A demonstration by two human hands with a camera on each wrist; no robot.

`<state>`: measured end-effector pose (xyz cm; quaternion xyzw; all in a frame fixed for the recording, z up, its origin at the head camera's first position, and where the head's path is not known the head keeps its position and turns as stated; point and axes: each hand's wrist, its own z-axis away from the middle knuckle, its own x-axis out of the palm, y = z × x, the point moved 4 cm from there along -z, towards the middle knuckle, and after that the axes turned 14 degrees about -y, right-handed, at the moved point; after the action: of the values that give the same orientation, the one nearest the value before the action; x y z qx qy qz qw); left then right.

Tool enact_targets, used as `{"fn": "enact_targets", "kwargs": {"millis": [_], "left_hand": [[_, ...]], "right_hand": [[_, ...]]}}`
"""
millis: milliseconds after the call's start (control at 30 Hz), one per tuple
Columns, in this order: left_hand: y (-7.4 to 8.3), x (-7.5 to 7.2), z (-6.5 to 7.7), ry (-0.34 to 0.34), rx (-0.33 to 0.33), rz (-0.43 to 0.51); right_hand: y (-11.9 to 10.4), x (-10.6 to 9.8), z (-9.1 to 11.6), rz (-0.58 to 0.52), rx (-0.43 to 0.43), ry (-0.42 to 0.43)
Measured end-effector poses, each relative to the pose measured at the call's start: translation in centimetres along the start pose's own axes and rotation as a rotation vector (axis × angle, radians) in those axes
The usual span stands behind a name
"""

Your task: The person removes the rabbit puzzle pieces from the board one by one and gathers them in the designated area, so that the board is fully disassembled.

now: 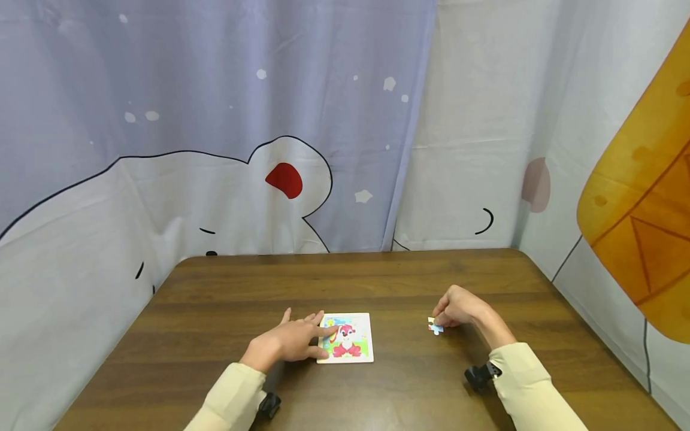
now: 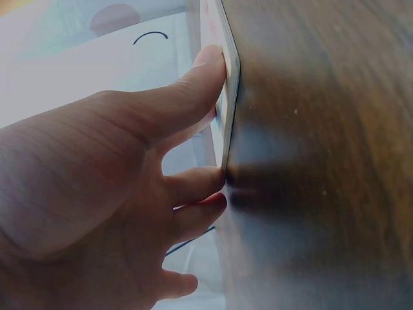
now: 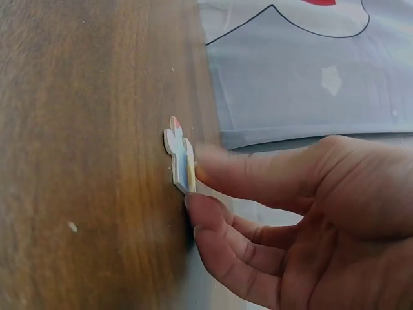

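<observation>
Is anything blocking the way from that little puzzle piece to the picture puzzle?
No, nothing visible: just tabletop between the puzzle piece and the picture puzzle. The left hand covers part of the puzzle's left side.

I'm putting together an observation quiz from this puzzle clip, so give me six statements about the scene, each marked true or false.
1. The left hand touches a square, white-bordered picture board. True.
2. The fingertips of the right hand are at a small, flat, multicoloured jigsaw piece. True.
3. That piece lies on top of the board. False: it is off the board, to its right.
4. Both sleeves are black. False: they are cream sleeves.
5. A brown wood-grain table stands before a printed fabric curtain. True.
6. The board shows a green animal. False: the cartoon animal is pink and white.
</observation>
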<state>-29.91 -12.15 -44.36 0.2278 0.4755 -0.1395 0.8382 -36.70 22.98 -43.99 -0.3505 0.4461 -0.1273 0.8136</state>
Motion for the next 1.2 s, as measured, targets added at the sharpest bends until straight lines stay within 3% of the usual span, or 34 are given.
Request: {"fn": "enact_targets", "kwargs": {"millis": [200,467,867,1200], "left_hand": [[0.06,-0.13,0.04,0.002,0.005,0.006],[0.06,-0.18,-0.11,0.004,-0.005,0.008],[0.07,-0.14,-0.21,0.0,-0.005,0.007],[0.13,-0.19,-0.09,-0.002,-0.01,0.011]], "right_hand": [[-0.06,-0.36,-0.18,0.11,0.033,0.05],[0.17,-0.73,-0.16,0.077,0.036,0.098],[0.17,-0.7,-0.07,0.075,0.041,0.085],[-0.07,-0.75,0.08,-0.008,0.036,0.077]]}}
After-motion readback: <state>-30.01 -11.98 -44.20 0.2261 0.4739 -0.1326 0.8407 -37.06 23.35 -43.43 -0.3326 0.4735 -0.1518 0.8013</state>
